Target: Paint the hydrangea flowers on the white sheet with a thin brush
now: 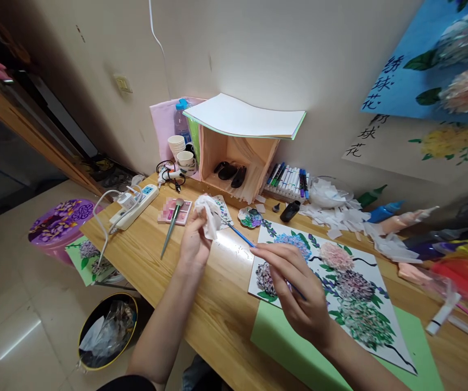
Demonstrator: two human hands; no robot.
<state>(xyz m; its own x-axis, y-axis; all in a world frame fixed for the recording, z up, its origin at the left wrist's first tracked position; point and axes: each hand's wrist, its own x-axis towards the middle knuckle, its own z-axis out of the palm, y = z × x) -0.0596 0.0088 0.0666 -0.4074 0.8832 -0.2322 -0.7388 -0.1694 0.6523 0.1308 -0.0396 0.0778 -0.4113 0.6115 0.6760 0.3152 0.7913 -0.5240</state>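
Note:
In my left hand (195,244) is a crumpled white tissue (209,217), gripped above the wooden table (213,307). My right hand (299,288) pinches a thin blue paintbrush (239,234), its tip pointing left and close to the tissue. Beneath my right hand lies a white sheet with flower pictures (364,266) in blue, pink, purple and green, resting on a green sheet (285,342). A small paint palette (250,217) with green and purple smears sits behind the brush. Beside it stand a black bottle (289,211) and its small cap (275,207).
A large makeup-style brush (172,228) lies left of my left hand, near a power strip (136,206). Behind are a wooden box (239,149), paper cups (176,145) and several markers (288,180). Paper scraps (335,217) spread rightward. A bin (109,331) stands on the floor.

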